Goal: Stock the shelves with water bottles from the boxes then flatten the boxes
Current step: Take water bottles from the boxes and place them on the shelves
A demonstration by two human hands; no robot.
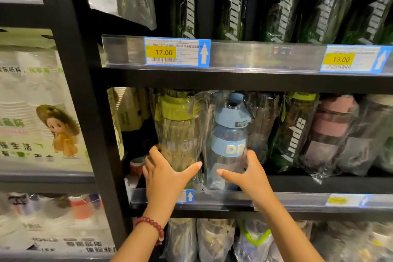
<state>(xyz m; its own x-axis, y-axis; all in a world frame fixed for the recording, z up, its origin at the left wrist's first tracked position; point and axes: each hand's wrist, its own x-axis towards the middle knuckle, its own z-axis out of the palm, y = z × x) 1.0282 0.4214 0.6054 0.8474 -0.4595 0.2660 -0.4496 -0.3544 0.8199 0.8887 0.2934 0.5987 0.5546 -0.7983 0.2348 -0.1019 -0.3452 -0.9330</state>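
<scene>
Two forearms reach up from the bottom edge; a red bead bracelet (148,226) sits on the left wrist. Left hand (164,173) wraps the lower body of the green-lid bottle (177,132), thumb spread across the front, fingers curled round its left side. Right hand (247,173) grips the lower part of the blue-lid bottle (228,140), thumb across the front, fingers round the right side. Both bottles are in clear plastic sleeves, standing upright side by side and touching, on the middle shelf (319,184) near its front lip. The blue one has a light blue band with letters "DR" showing.

Right of them on the same shelf: a dark green sport bottle (294,132) leaning, then a pink-lid bottle (333,127), both wrapped. Behind the green-lid bottle, tan cartons (130,110) to the left.

Shelf edge above carries a price tag 17.00 (176,52) and a price tag 18.00 (353,59). Upper shelf holds a row of dark green sport bottles (280,4). Lower shelf shows more wrapped bottles (214,238), blurry. Left bay has paper cup packs (42,117) with a cartoon figure print.
</scene>
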